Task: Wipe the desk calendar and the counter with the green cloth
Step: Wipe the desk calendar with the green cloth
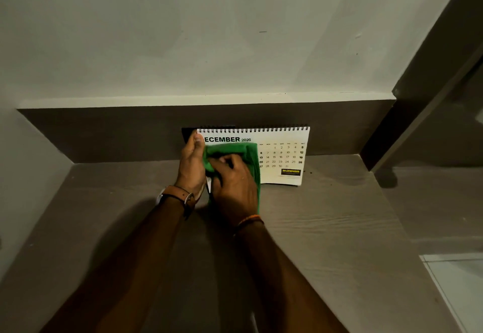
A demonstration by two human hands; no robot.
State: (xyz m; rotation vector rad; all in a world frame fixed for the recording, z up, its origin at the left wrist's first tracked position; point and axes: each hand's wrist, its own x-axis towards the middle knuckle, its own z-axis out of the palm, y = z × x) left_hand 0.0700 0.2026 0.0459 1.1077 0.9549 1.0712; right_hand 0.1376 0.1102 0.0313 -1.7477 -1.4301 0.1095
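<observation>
A white spiral-bound desk calendar (281,156) showing December 2026 stands on the grey-brown counter (326,228), leaning near the back wall panel. My left hand (192,165) grips the calendar's left edge, thumb over the first letter of the month. My right hand (234,189) presses the green cloth (231,150) flat against the left half of the calendar page. The cloth hangs down past the calendar's bottom edge, beside my right wrist. The date grid on the right half stays uncovered.
A dark brown panel (104,131) runs along the back of the counter, under a pale ledge (209,99). A dark vertical post (386,129) bounds the counter at the right. White tiled floor (457,280) shows past the counter's right edge.
</observation>
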